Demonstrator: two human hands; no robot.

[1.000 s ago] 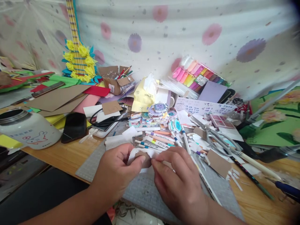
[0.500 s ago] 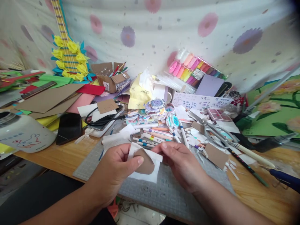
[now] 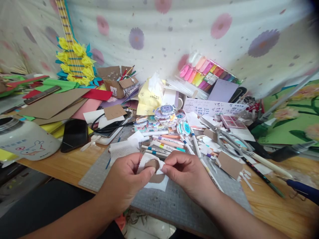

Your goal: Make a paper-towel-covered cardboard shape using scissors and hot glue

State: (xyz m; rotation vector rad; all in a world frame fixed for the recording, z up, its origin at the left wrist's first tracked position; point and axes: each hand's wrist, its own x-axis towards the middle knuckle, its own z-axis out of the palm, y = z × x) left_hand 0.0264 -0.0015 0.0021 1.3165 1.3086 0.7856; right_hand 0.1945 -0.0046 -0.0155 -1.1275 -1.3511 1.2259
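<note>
White sheet (image 3: 159, 186), thin and soft, whether cloth or paper cannot be told, is held up between two bare hands at the centre of the view, above a grey cutting mat (image 3: 171, 207); against it lies a rounded brown cardboard piece (image 3: 157, 178), partly covered. The sheet and cardboard are gripped together by the left hand (image 3: 126, 177), its thumb laid across the cardboard; the sheet's upper right edge is pinched between thumb and forefinger of the right hand (image 3: 185, 171). That edge has just been drawn inward, so that it curls over the cardboard; the sheet is thus, it seems, being shaped around the piece, though the lower edge hangs unfolded. Half a second earlier, the sheet was spread flatter and more of the cardboard was exposed; the right hand was placed farther up and outward, while the left hand's hold is little changed. Beyond the hands, markers (image 3: 166, 144) are scattered near a pile of painted paper shapes (image 3: 165, 114); scissors (image 3: 225, 139) are laid to the right.
</note>
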